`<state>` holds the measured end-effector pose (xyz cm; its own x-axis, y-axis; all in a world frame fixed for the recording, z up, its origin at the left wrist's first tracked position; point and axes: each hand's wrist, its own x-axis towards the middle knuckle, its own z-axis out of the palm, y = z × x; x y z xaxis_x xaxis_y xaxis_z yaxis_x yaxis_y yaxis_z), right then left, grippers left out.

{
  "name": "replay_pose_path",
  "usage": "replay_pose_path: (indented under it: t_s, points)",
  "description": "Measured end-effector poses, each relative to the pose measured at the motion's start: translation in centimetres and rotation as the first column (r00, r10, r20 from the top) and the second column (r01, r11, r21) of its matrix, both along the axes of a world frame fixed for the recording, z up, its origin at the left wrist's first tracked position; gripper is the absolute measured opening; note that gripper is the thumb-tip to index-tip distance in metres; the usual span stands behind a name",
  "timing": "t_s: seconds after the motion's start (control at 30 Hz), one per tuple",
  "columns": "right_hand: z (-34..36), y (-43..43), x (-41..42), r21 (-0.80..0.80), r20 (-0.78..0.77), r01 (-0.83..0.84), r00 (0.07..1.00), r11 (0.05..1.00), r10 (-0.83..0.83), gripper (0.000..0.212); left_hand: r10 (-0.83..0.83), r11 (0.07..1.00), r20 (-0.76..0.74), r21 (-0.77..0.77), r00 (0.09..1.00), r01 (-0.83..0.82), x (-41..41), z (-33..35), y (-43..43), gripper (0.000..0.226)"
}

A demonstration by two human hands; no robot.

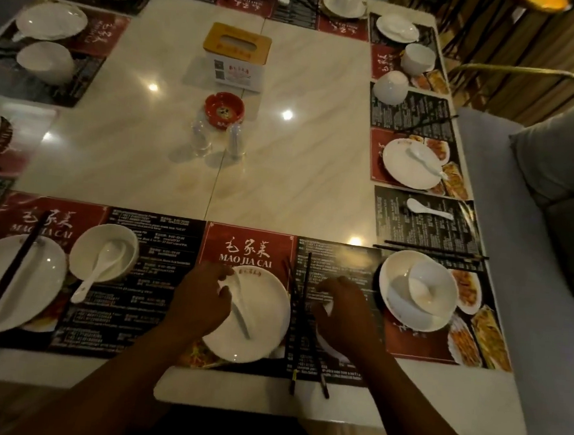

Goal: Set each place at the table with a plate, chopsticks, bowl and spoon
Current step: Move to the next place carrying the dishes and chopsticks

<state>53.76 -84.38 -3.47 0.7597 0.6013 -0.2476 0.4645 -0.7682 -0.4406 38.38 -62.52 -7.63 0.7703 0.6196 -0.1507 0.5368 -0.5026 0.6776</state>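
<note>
left hand (200, 299) pinches spoon (240, 318) on plate (265, 318); right hand (343, 307) grips bowl (326, 344).

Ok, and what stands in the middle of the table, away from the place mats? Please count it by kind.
tissue box: 1
red ashtray: 1
clear shakers: 2
Total: 4

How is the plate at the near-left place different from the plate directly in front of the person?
The near-left plate carries black chopsticks laid across it, while the front plate carries a white spoon. No hand touches the near-left plate, but the left hand lies over the front plate's edge and grips that spoon. Both plates are white and round, and both lie on printed mats.
</note>
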Motion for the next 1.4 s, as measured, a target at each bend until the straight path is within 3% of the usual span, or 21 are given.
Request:
replay_pose_path:
  t_s: [0.07,0.17,0.3,0.47,0.53,0.73,0.87,0.93,1.07,1.17,1.3,1.4]
  points:
    - [0.0,-2.3,1.2,-0.072,0.059,-0.005,0.998,0.997,0.009,0.054,-0.09,0.996,0.032,-0.014,0.995,0.09,1.6,0.4,-0.9,0.032]
    - [-0.6,-5.1,1.7,-0.24,-0.021,-0.07,0.998,0.968,0.067,0.091,-0.215,0.975,0.039,-0.044,0.976,0.216,4.0,0.6,-1.9,0.031]
    - [-2.5,-6.8,1.2,-0.251,-0.061,-0.105,0.994,0.962,0.093,0.112,-0.354,0.933,0.053,-0.055,0.934,0.356,5.9,1.0,-3.0,0.025]
    - [-3.6,-7.2,1.4,-0.142,-0.122,-0.056,0.992,0.988,0.039,0.11,-0.514,0.854,0.092,-0.034,0.853,0.519,7.4,1.5,-3.3,0.041]
    - [-2.8,-7.2,1.6,-0.043,-0.179,0.039,0.983,0.998,-0.046,0.108,-0.567,0.821,0.072,-0.037,0.821,0.57,7.9,1.5,-3.5,0.048]
    - [-0.4,-6.2,4.0,0.105,-0.5,0.356,0.826,0.929,-0.26,0.081,-0.702,0.702,0.082,-0.082,0.707,0.707,9.9,0.9,-5.4,0.074]
    - [0.2,-5.3,6.6,0.167,-0.72,0.518,0.645,0.839,-0.255,0.071,-0.552,0.815,0.191,-0.078,0.811,0.574,12.0,0.9,-6.8,0.047]
    - [0.4,-5.1,7.6,0.165,-0.753,0.521,0.615,0.838,-0.234,0.072,-0.461,0.876,0.199,-0.057,0.865,0.48,13.2,1.1,-7.0,0.032]
    - [0.6,-4.7,9.3,0.228,-0.592,0.308,0.797,0.924,-0.12,0.057,-0.378,0.925,0.114,-0.001,0.919,0.381,15.6,1.0,-7.3,0.023]
    - [-0.2,-4.5,11.4,0.116,-0.393,0.13,0.916,0.985,-0.075,0.048,-0.337,0.942,0.05,0.026,0.94,0.336,17.2,1.1,-7.6,0.024]
    - [-1.1,-3.1,13.3,0.023,-0.214,0.182,0.961,0.983,-0.174,0.026,-0.302,0.949,-0.14,0.048,0.943,0.311,18.6,0.6,-7.7,0.026]
    - [-1.9,-2.2,14.3,-0.026,-0.141,0.156,0.977,0.987,-0.158,0.023,-0.283,0.955,-0.216,0.023,0.934,0.295,19.3,0.4,-7.6,0.026]
